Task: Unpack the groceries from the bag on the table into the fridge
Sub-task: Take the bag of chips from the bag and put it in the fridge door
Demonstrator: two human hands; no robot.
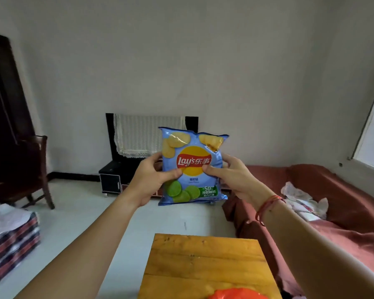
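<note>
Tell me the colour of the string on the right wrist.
Red, seen in the head view: the string.

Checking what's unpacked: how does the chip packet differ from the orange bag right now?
The chip packet is blue, upright and held in the air by both hands; the orange bag lies on the wooden table. The packet shows whole; the bag is cut off by the frame. Both look like plastic.

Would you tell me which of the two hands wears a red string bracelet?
The right hand: red cord circles its wrist, while the left hand has a bare wrist. Both hold the chip bag.
</note>
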